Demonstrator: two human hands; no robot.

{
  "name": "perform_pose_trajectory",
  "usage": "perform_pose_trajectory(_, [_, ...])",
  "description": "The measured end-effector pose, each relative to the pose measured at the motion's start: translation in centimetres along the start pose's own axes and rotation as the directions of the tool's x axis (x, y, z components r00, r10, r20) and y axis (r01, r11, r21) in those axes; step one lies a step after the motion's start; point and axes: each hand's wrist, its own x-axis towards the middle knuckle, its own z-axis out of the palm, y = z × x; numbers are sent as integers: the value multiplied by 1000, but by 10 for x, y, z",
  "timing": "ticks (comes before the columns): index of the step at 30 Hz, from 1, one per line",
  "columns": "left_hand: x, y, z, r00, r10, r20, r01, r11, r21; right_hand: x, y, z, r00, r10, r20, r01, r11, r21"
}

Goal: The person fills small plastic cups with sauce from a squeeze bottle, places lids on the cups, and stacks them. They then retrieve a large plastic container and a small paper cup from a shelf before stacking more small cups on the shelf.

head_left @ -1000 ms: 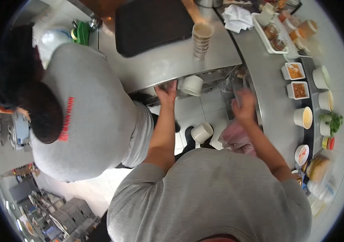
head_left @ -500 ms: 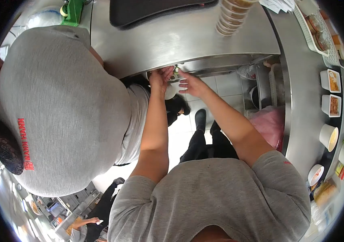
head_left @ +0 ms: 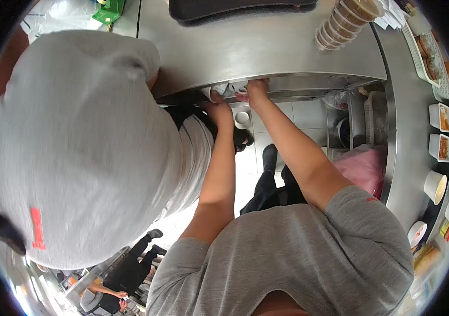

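Observation:
Both my hands reach in under the front edge of the steel counter [head_left: 266, 58]. My left hand [head_left: 217, 109] is beside pale, cup-like items [head_left: 225, 90] on the low shelf, its fingers partly hidden there. To its right, my right hand [head_left: 257, 92] has its fingertips under the counter edge, close to a small white ring-shaped item [head_left: 242, 90]. I cannot tell whether either hand grips anything. A white round cup [head_left: 242, 120] shows below and between my hands, against the floor tiles.
Close on my left, a co-worker in a grey shirt [head_left: 87, 137] bends toward the counter. A black tray [head_left: 240, 11] and stacked lidded cups [head_left: 345, 26] stand on top. A pink bag [head_left: 361, 168] is low right; food tubs [head_left: 435, 187] line the right side.
My right hand has moved up under the counter edge, and my left hand has lowered slightly. The white round cup now shows apart from my left hand. The co-worker has shifted.

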Motion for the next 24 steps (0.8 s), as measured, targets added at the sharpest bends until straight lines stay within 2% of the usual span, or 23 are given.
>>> perform_pose_trajectory(3, [9,7,-15,977,-52,208,64,997,-52,7,6,-7,983,76,164,-79,997,12])
perform_pose_trajectory(4, [12,1,-17,981,113,159,-115,993,6,-6,3,-5,996,-29,89,23,997,72])
perform_pose_trajectory(5, [13,-4,-15,982,-29,184,48,994,-98,-14,5,-1,992,-120,27,117,987,112])
perform_pose_trajectory(7, [15,18,-29,918,-292,269,365,888,-280,-27,12,13,952,-289,-99,303,937,175])
perform_pose_trajectory(8, [18,12,-25,924,-309,224,375,844,-383,-32,14,25,917,-385,-100,397,901,176])
perform_pose_trajectory(9, [25,28,-34,873,-404,271,486,758,-435,-32,16,35,808,-587,-43,568,797,-205])
perform_pose_trajectory(10, [32,32,-41,777,-494,390,629,594,-502,-39,11,45,741,-660,120,637,636,-435])
perform_pose_trajectory(11, [39,32,-47,660,-547,515,747,399,-532,-45,7,55,647,-709,279,697,402,-594])
perform_pose_trajectory(12, [50,19,-46,653,-510,560,754,368,-544,-60,-3,70,626,-724,291,705,366,-607])
perform_pose_trajectory(13, [61,5,-41,642,-471,604,764,335,-551,-65,-4,79,499,-808,314,763,237,-602])
perform_pose_trajectory(14, [67,5,-40,661,-389,642,751,344,-564,-62,0,88,497,-808,317,754,222,-618])
perform_pose_trajectory(15, [72,3,-42,667,-309,678,742,357,-568,-56,6,91,556,-749,361,760,282,-585])
perform_pose_trajectory(17, [92,-13,-31,676,-345,651,737,303,-604,-72,11,53,259,-886,385,852,22,-523])
perform_pose_trajectory(19, [94,-22,-30,692,-197,695,682,494,-539,-89,34,-7,309,-861,405,901,128,-414])
perform_pose_trajectory(20, [80,-9,-24,757,-259,600,643,457,-614,-75,65,-44,243,-845,476,924,53,-378])
perform_pose_trajectory(21, [63,1,-22,806,-324,496,592,425,-684,-54,103,-83,302,-789,535,900,51,-433])
perform_pose_trajectory(22, [48,-3,-23,874,-178,453,482,450,-752,-20,154,-127,376,-762,527,821,10,-571])
perform_pose_trajectory(23, [23,-13,-23,949,-65,309,286,592,-753,-4,187,-175,640,-610,468,658,120,-744])
perform_pose_trajectory(24, [-4,-20,-16,984,77,159,63,688,-723,30,229,-225,829,-450,333,405,71,-911])
